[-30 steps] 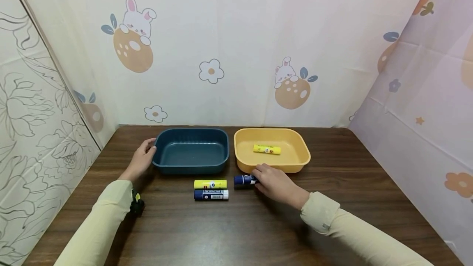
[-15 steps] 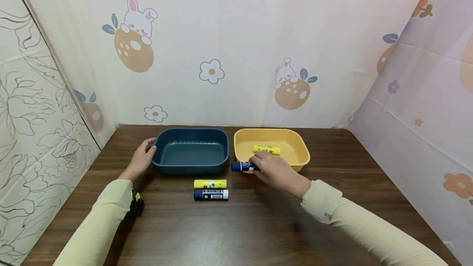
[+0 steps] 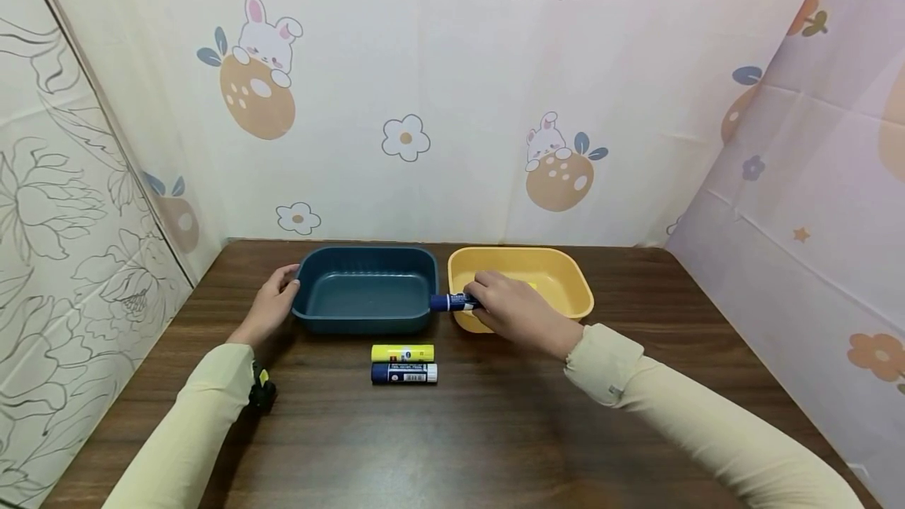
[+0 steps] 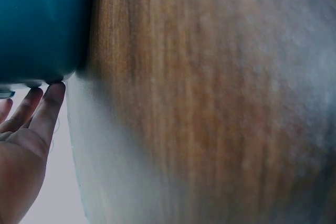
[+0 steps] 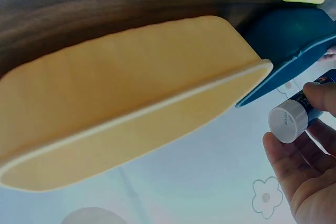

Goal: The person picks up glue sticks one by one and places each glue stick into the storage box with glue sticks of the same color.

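Observation:
My right hand (image 3: pixel 519 313) pinches a dark blue glue stick (image 3: pixel 452 302) between thumb and fingers, raised over the front left of the yellow bin (image 3: pixel 576 313). In the right wrist view, the glue stick's white cap (image 5: pixel 289 121) points toward the camera. At the left end of the teal bin (image 3: pixel 364 326), my left hand (image 3: pixel 269 305) rests its fingertips on the outer wall, fingers mostly straight in the left wrist view. A yellow glue stick (image 3: pixel 402 353) and another dark blue glue stick (image 3: pixel 404 373) lie side by side in front of the teal bin. Another yellow glue stick inside the yellow bin is mostly hidden behind my right hand.
Both bins stand close beside each other near the back of the brown wooden table (image 3: pixel 424 446). Behind them hangs a patterned white cloth (image 3: pixel 452 179), with more printed sheets at the left and right sides.
The right hand has lifted the dark blue glue stick off the table and carried it up and slightly left over the yellow bin. The left hand stays at the teal bin.

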`<state>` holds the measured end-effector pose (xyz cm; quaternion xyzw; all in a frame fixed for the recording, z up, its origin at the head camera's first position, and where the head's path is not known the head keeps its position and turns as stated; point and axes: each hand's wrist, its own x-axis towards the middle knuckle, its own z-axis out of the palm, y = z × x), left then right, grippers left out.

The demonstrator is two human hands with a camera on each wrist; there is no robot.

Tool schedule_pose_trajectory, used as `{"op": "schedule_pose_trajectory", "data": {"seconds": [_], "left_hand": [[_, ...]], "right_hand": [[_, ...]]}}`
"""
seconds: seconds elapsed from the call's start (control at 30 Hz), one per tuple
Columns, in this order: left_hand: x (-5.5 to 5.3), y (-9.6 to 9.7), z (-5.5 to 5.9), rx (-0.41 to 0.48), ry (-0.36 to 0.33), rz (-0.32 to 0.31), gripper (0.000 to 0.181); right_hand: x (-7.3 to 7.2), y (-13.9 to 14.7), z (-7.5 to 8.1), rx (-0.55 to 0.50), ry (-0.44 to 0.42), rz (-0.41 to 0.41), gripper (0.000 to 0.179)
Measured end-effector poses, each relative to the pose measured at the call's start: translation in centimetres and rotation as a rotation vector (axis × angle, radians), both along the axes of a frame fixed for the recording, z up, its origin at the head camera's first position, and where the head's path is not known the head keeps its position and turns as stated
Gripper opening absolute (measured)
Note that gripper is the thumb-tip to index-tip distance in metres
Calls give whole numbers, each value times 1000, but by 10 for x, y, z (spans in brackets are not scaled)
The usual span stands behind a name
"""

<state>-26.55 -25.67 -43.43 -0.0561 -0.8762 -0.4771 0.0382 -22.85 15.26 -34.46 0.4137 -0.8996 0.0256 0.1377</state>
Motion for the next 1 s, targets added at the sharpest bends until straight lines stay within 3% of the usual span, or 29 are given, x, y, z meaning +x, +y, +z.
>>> {"op": "schedule_pose_trajectory", "data": {"seconds": [0.43, 1.0], "left_hand": [[0, 0, 0, -2, 3, 1, 48], [-1, 0, -1, 19, -3, 3, 47]], "right_hand": [[-14, -28, 12, -19, -25, 9, 17], [-38, -55, 3, -11, -50, -40, 25]]}}
